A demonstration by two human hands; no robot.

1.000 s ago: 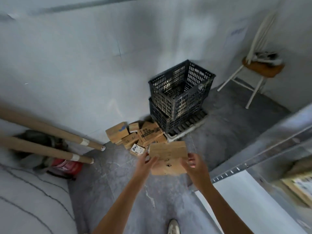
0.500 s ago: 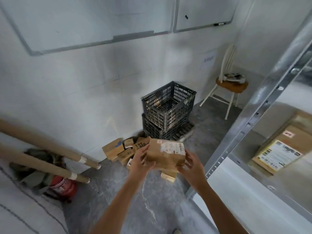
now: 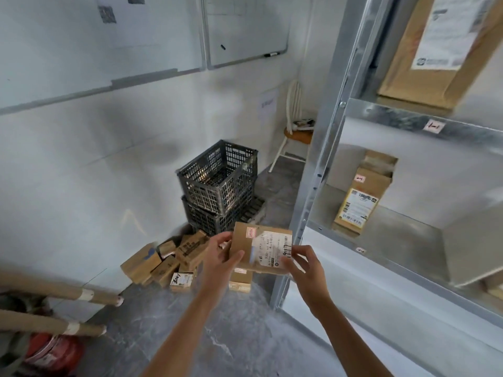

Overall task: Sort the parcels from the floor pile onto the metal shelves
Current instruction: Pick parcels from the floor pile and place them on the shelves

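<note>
Head view: the parcel (image 3: 261, 247) is held label-up above the floor (image 3: 231, 338), between pile (image 3: 166, 263) and shelves (image 3: 394, 236). The left hand (image 3: 220, 258) pinches its left edge with its fingers. The right hand (image 3: 306, 269) pinches the lower right corner, probably so the label can be read for sorting.

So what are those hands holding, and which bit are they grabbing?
A flat brown cardboard parcel with a white label. The left hand grips its left edge; the right hand pinches its lower right corner.
</note>
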